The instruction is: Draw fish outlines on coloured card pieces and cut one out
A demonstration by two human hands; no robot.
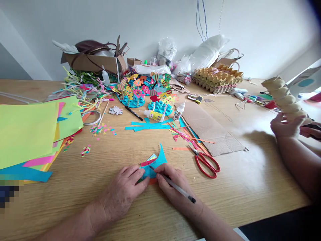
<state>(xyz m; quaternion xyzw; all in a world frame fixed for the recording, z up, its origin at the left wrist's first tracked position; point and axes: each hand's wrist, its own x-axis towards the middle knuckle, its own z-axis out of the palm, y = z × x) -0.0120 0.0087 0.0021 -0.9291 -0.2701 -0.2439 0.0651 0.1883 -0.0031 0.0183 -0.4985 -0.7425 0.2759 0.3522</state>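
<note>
A cut piece of blue paper point(161, 157) with a pointed tip lies on the table in front of me, with red, green and orange bits of paper around and under it. My left hand point(125, 184) is closed at its left edge, thumb and fingers pressing it against the tabletop. In my right hand point(173, 184) is a pen point(181, 190), its translucent barrel slanting back over the hand. The pen's tip end is at the blue paper, partly hidden by my fingers. Red-handled scissors point(207, 164) lie to the right, blades partly apart, touched by neither hand.
Coloured sheets point(27, 134) lie left. Two glue bottles point(154, 115), a black marker point(134, 113) and blue paper strips point(147, 125) lie ahead, before paper fish point(145, 90). Cardboard point(213, 130) lies right, with egg trays point(218, 78) behind. Another person's hand point(287, 125) holds an egg-carton piece point(284, 95).
</note>
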